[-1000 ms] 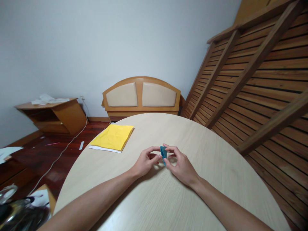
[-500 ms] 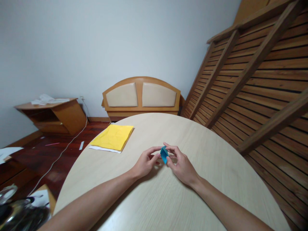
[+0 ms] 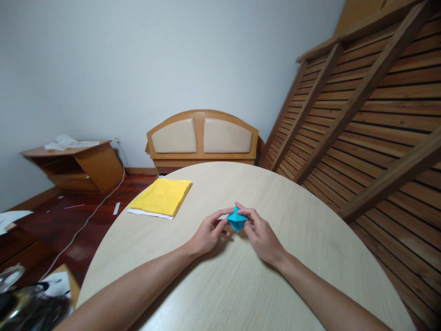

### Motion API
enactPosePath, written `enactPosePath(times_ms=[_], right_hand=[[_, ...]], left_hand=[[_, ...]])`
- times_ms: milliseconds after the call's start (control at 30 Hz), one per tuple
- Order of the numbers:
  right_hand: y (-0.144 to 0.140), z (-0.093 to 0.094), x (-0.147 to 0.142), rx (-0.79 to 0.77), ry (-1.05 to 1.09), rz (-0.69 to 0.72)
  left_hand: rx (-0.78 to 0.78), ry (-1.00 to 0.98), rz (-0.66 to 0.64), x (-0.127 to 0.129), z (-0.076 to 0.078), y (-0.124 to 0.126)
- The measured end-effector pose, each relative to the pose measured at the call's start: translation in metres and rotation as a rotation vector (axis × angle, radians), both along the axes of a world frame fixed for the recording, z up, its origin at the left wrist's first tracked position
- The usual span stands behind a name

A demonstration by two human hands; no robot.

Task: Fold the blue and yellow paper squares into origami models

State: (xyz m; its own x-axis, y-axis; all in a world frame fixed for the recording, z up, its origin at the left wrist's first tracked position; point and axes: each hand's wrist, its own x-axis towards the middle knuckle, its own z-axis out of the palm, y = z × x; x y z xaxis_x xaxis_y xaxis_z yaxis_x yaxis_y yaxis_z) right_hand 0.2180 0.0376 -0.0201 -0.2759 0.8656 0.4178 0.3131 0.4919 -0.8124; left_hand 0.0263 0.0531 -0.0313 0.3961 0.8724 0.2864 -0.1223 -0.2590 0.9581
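A small folded piece of blue paper is pinched between both my hands just above the round light wooden table. My left hand grips its left corner with thumb and forefinger. My right hand holds its right side, fingers curled over the top. The paper shows a spread, diamond-like face toward me. Its lower tip is close to the tabletop; whether it touches I cannot tell.
A stack of yellow paper over a white sheet lies on the table's far left. Beyond the table stands a padded wooden headboard. A slatted wooden frame leans at the right. A low wooden cabinet and a white cable are on the floor at left.
The blue paper was a narrow, edge-on fold; it has turned and spread into a wider diamond shape between my fingers. Both hands stayed in nearly the same place.
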Motion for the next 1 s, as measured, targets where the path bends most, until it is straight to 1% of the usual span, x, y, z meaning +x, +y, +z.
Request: enactPosePath(times_ms=[133,267,367,700,1000], right_hand=[[0.0018,-0.0004,-0.0002,-0.022,0.052,0.006],[0.0041,-0.0008,-0.002,-0.092,0.131,0.005],[0.0053,-0.0012,-0.0022,-0.114,0.167,0.009],[0.0035,0.0024,-0.0029,-0.05,0.037,-0.007],[-0.0016,0.0072,-0.0045,-0.13,0.03,0.018]], left_hand=[[0.013,-0.014,-0.002,-0.0003,-0.0005,0.0001],[0.04,-0.015,0.012,-0.0029,-0.0001,0.0001],[0.045,-0.005,0.007,-0.0053,-0.0007,0.0012],[-0.066,-0.048,0.086,-0.0032,-0.0021,0.0043],[-0.071,-0.006,0.126,-0.0011,0.0035,0.0022]])
